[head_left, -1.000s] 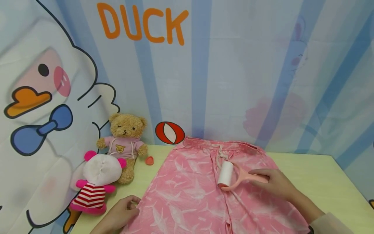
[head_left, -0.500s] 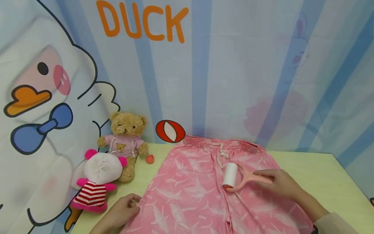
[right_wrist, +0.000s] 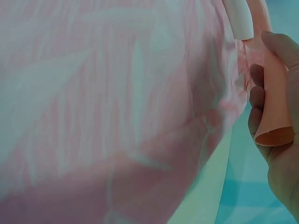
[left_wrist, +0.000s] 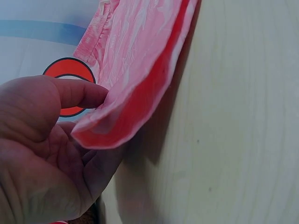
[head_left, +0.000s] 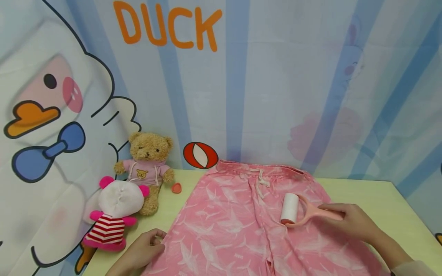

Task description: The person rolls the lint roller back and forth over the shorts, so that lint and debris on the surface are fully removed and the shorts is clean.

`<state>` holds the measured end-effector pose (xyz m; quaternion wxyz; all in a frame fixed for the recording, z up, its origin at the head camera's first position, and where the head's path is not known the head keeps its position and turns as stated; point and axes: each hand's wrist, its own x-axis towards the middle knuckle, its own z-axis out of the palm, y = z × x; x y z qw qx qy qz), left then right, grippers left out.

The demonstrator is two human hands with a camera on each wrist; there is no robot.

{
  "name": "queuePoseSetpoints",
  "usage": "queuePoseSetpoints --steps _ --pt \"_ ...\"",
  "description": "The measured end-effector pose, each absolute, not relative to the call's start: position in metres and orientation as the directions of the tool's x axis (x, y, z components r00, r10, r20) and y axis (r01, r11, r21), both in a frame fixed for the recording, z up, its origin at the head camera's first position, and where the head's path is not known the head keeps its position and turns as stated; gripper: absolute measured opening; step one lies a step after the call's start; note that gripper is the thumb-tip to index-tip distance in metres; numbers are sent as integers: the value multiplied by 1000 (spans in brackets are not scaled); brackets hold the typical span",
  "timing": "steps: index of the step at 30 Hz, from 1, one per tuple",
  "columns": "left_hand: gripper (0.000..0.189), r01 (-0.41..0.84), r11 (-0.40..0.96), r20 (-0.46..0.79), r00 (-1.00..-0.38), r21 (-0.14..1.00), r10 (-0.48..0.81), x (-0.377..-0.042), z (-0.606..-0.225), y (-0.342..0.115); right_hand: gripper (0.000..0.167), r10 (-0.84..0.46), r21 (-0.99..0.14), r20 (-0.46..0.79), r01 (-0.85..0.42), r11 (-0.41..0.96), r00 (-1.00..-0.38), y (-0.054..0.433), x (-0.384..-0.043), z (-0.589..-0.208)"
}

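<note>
Pink shorts (head_left: 217,222) with white shark prints and a white drawstring lie spread on the pale wooden table (head_left: 366,195), waistband toward the back. My right hand (head_left: 352,220) grips the handle of a peach lint roller (head_left: 290,209), whose white roll lies over the wearer-right leg of the shorts, just right of the centre seam. In the right wrist view my fingers wrap round the roller's hollow handle (right_wrist: 275,102). My left hand (head_left: 143,247) pinches the left leg's hem; in the left wrist view thumb and fingers hold the hem (left_wrist: 126,121), raised off the table.
At the back left sits a teddy bear (head_left: 148,165) in a pink hoodie. Before it leans a white and pink plush toy (head_left: 117,203) in a striped outfit. A small red piece (head_left: 176,188) lies beside the bear. A printed cloth backdrop (head_left: 269,76) rises behind the table.
My right hand has moved the lint roller to the right across the shorts, away from the drawstring and over the centre seam. The left hand has stayed at the hem.
</note>
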<state>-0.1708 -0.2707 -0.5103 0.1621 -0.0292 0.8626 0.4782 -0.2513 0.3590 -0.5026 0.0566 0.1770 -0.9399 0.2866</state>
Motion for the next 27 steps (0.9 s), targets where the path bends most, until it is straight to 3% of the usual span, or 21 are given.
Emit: queuePoseSetpoints --steps 15,27 --pt "32 -179 545 -282 -953 819 112 -169 -509 -270 50 -149 -507 85 -172 845 -985 421 -224 -496" --pt "32 -214 519 -303 -948 828 92 -168 -506 -266 50 -69 -520 84 -103 848 -994 447 -205 -500"
